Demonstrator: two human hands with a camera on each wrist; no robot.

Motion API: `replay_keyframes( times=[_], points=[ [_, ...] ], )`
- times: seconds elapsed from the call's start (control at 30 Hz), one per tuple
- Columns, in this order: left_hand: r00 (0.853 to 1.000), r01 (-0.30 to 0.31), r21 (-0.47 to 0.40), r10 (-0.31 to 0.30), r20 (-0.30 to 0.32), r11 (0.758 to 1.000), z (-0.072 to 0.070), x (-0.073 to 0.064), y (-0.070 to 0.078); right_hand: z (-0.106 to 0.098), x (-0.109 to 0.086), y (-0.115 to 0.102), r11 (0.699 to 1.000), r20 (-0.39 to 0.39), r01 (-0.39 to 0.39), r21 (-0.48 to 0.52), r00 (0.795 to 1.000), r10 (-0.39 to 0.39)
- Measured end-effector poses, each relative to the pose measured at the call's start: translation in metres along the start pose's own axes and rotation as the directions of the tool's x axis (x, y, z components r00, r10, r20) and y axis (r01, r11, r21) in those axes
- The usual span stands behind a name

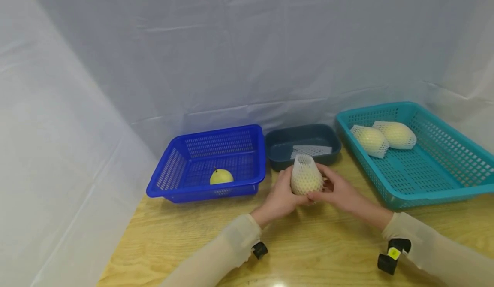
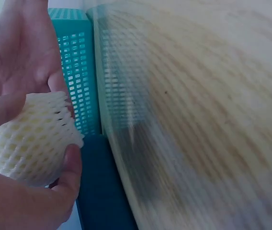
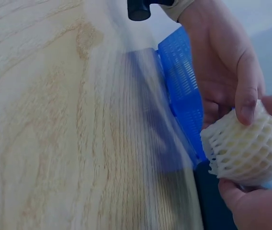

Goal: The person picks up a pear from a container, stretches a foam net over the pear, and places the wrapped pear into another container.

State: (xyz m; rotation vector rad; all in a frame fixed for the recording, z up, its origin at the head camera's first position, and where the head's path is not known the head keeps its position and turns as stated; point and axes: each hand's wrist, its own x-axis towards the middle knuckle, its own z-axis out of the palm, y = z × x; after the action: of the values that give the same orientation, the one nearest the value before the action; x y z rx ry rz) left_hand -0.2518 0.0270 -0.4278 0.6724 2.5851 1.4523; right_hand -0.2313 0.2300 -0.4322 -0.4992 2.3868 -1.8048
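A pear in a white foam net sleeve [image 1: 306, 180] is held between both hands above the table, with the sleeve's loose end sticking up. My left hand [image 1: 281, 196] grips it from the left, its thumb low on the front. From the other side my right hand [image 1: 339, 192] holds it, fingers curled behind and thumb near the left thumb. In the left wrist view the netted pear [image 2: 33, 139] shows pale yellow through the mesh. The right wrist view shows the sleeve's open rim at the bottom of the netted pear [image 3: 251, 146].
A bare yellow pear [image 1: 221, 176] lies in the blue basket [image 1: 204, 196] at left. Behind the hands, a dark teal tray [image 1: 278, 143] holds a flat foam net [image 1: 311, 150]. Two netted pears [image 1: 395, 135] lie in the turquoise basket [image 1: 428, 194] at right.
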Motion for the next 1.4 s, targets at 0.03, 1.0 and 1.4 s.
replay_keyframes(
  times=[0.03, 1.0, 1.4],
  points=[
    [1.0, 0.001, -0.01, -0.001, -0.005, 1.0, 0.0, 0.0, -0.001, -0.001, 0.0, 0.001, 1.0, 0.003, -0.001, 0.0, 1.0, 0.001],
    [0.997, 0.01, -0.192, 0.004, 0.072, 0.981, -0.003, -0.002, -0.004, -0.011, 0.0, 0.002, 0.997, 0.063, 0.016, -0.079, 0.998, -0.011],
    [0.996, -0.091, 0.042, 0.091, 0.012, 0.995, 0.006, -0.007, 0.005, -0.001, -0.002, 0.0, 0.994, -0.062, 0.027, -0.102, 0.998, -0.033]
  ],
)
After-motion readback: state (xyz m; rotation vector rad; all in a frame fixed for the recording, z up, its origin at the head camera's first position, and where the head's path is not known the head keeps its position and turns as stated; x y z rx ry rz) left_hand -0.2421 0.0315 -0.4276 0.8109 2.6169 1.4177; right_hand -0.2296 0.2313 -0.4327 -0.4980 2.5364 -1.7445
